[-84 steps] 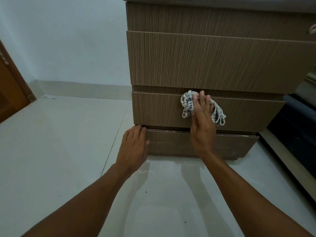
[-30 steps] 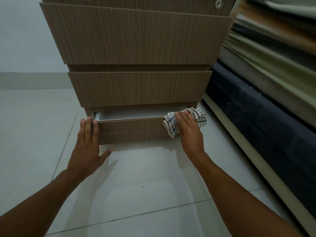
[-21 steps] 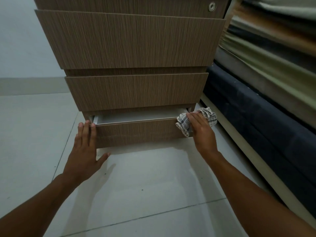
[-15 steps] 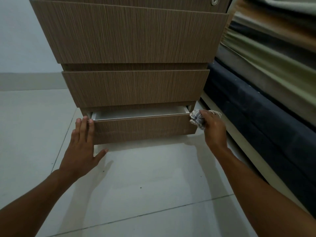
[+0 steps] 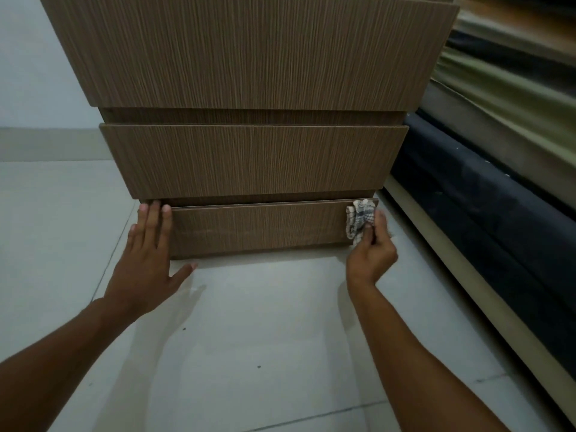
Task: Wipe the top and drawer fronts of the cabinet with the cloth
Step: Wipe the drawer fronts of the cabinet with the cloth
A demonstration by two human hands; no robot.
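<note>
A brown wood-grain cabinet (image 5: 249, 57) stands in front of me, with three drawer fronts in view. The bottom drawer (image 5: 258, 227) sits nearly flush under the middle drawer (image 5: 252, 160). My left hand (image 5: 149, 257) lies flat with fingers spread against the bottom drawer's left end. My right hand (image 5: 372, 254) grips a bunched checked cloth (image 5: 358, 218) pressed on the drawer front's right end. The cabinet top is out of view.
Pale floor tiles (image 5: 249, 338) stretch in front of the cabinet. A dark mattress or bed base (image 5: 486, 213) with stacked folded fabrics (image 5: 505, 98) runs along the right, close to the cabinet's side. A white wall (image 5: 34, 73) is at the left.
The bottom drawer, open a gap half a second ago, is now pushed in. My right hand with the cloth has come back from the drawer's right edge onto its front. My left hand stays at the left end.
</note>
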